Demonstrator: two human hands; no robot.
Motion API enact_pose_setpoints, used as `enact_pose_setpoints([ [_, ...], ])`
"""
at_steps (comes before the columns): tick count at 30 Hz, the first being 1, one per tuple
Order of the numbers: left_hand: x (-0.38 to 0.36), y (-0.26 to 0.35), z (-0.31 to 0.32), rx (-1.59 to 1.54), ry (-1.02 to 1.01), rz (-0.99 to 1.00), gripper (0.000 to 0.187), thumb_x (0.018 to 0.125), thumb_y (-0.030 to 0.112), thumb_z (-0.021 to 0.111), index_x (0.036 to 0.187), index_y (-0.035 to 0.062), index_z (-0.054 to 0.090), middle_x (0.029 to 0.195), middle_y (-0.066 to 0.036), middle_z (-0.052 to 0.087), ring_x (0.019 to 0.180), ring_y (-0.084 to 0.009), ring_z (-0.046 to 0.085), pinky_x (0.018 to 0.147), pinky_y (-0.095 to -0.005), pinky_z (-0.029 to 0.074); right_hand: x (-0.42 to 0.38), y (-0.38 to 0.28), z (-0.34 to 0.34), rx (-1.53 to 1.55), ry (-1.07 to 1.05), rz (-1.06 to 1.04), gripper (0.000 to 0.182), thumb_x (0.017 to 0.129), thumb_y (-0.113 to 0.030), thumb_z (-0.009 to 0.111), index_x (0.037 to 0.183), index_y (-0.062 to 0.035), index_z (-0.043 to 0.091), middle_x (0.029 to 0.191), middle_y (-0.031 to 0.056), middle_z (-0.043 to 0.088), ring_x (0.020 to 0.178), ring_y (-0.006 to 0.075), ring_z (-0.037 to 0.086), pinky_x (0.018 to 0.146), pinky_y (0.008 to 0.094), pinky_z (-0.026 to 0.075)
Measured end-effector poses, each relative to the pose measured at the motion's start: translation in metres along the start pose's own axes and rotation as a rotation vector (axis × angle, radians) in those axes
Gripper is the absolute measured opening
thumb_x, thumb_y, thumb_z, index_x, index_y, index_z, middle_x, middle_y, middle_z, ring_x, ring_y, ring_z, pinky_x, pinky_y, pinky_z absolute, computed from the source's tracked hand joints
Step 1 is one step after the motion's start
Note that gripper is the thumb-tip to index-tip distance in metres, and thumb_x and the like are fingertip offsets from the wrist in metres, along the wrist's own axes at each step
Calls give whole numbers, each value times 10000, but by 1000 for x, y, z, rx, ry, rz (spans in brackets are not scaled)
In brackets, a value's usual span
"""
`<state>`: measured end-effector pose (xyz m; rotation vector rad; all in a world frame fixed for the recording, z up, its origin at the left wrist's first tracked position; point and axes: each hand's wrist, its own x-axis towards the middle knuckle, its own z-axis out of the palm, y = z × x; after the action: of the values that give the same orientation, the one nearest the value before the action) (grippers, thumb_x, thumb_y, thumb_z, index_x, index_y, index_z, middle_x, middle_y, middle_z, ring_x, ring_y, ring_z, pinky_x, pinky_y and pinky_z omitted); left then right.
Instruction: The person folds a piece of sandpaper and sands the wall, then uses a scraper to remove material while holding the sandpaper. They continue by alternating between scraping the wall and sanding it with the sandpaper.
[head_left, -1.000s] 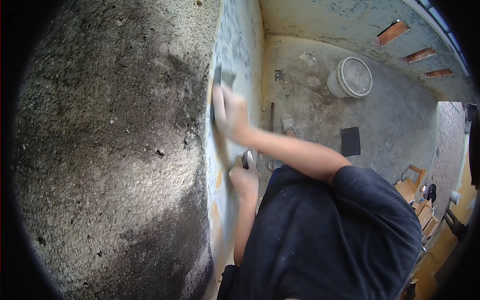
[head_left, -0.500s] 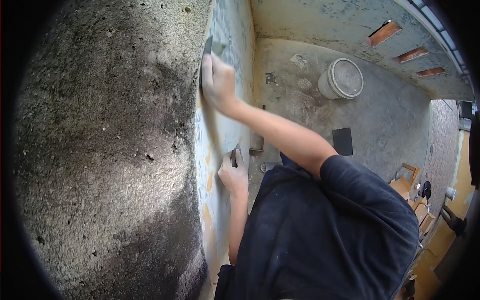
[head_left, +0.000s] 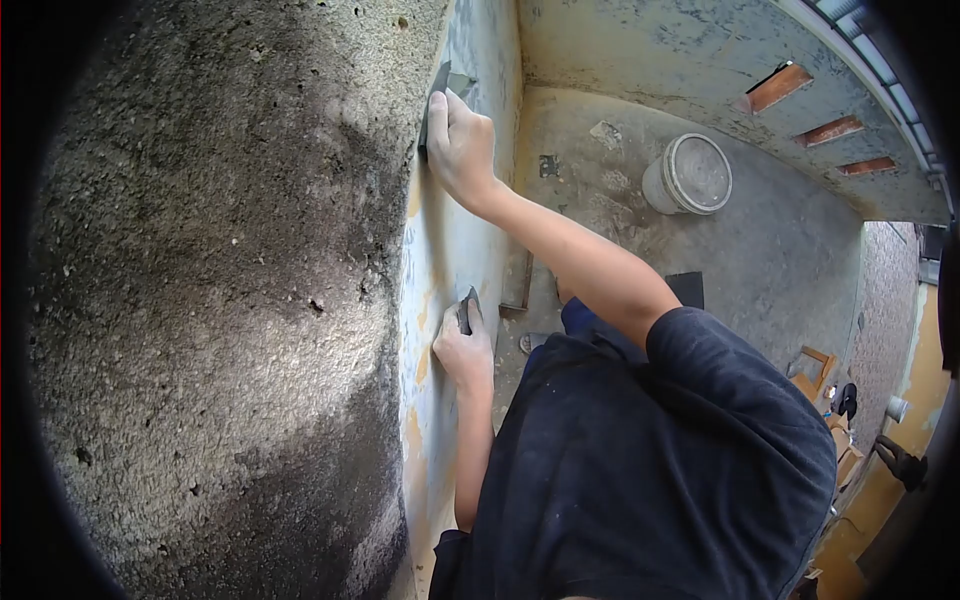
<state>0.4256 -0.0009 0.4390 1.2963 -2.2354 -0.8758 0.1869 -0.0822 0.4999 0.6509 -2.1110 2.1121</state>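
My right hand [head_left: 465, 150] is closed around a wide, dark-bladed putty knife [head_left: 434, 125], held at the long edge of the smooth painted wall [head_left: 455, 240]. A greyish-green patch shows beside the blade; I cannot make out whether it is filler or part of the tool. Lower down, my left hand [head_left: 464, 352] grips a second, smaller putty knife [head_left: 468, 308] close to the same wall face. Pale dust coats the fingers of both hands. White and bluish filler with yellowish patches covers the wall near them.
Rough, stained concrete [head_left: 220, 270] fills the left side. On the grey floor stand a lidded white bucket [head_left: 690, 175] and a dark flat piece [head_left: 686, 289]. Another wall with reddish slots [head_left: 780, 87] rises at the top right. Cardboard [head_left: 845, 450] lies at the far right.
My right hand and its putty knife have shifted slightly right in view, along with the wall and bucket as the camera moved. My left hand has hardly moved.
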Motion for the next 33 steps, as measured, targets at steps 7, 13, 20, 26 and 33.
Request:
enact_pose_setpoints([
  [7, 3, -22, 4, 197, -88, 199, 266, 951, 225, 720, 940, -39, 698, 842, -269, 719, 779, -411, 733, 699, -459, 557, -132, -27, -24, 27, -188, -185, 437, 1040, -124, 568, 1393, 133, 553, 638, 256, 608, 545, 391, 650, 530, 452, 507],
  [13, 2, 3, 0, -7, -9, -5, 220, 988, 176, 696, 995, -41, 730, 882, -261, 740, 815, -446, 731, 714, -480, 572, -2, 5, 2, -15, -16, -41, 254, 1081, -162, 497, 944, 19, 612, 626, 255, 572, 553, 412, 624, 511, 475, 461],
  [20, 7, -16, -1, 60, -144, 71, 266, 957, 182, 694, 1083, -52, 682, 1007, -285, 731, 958, -450, 713, 823, -486, 552, -124, -37, -19, 43, -118, -103, 318, 1044, -125, 571, 1252, 105, 641, 653, 271, 614, 569, 409, 660, 547, 476, 513],
  [26, 2, 5, -3, 46, -57, -40, 233, 973, 189, 693, 983, -44, 702, 886, -289, 722, 847, -467, 720, 732, -483, 561, -6, 13, 8, -37, 37, 20, 315, 1089, -174, 491, 871, 23, 604, 654, 278, 596, 554, 425, 626, 514, 500, 460],
  [33, 9, -25, 7, 151, -121, 223, 201, 980, 160, 675, 966, -39, 702, 854, -308, 701, 816, -473, 712, 696, -497, 546, -126, -20, -12, 46, -66, -140, 405, 1060, -154, 542, 1393, 73, 583, 718, 291, 633, 590, 427, 653, 542, 481, 492],
])
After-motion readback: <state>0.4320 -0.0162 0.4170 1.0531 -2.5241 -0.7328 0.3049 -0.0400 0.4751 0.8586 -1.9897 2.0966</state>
